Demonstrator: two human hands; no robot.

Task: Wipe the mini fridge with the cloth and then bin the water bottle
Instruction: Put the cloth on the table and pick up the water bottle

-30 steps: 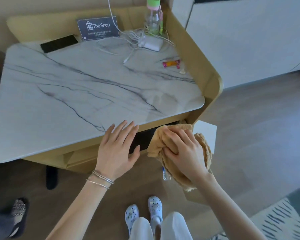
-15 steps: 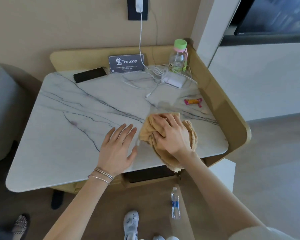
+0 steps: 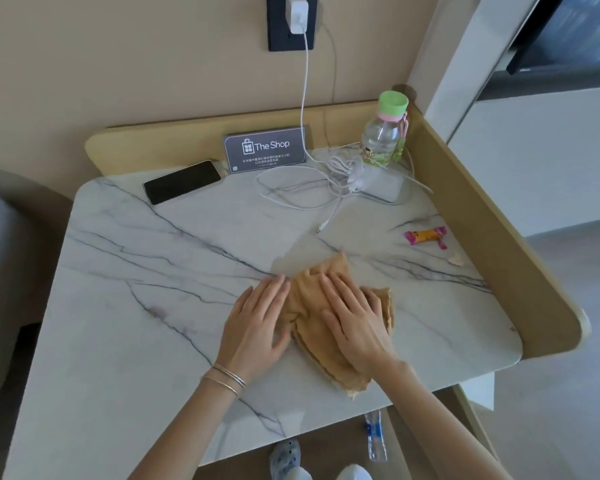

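A tan cloth point(image 3: 303, 301) lies spread on the white marble top point(image 3: 146, 306) of the cabinet, near its front right. My right hand point(image 3: 355, 327) presses flat on the cloth's middle with its fingers stretched out. My left hand point(image 3: 257, 323) lies flat beside it, fingertips and thumb on the cloth's left edge. A small clear water bottle point(image 3: 374, 439) with a blue label lies on the floor under the top's front edge. The fridge's own front is hidden below the top.
At the back are a black phone point(image 3: 182, 181), a "The Shop" sign point(image 3: 265, 148), tangled white cables with a charger point(image 3: 378, 185) and a green-capped bottle point(image 3: 385, 133). A pink sweet wrapper point(image 3: 426, 235) lies right. A raised wooden rim point(image 3: 492, 244) bounds the back and right.
The cloth came up from in front of the cabinet onto the marble top. My right hand went from a bunched grip to flat on it, and my left hand slid right to its edge.
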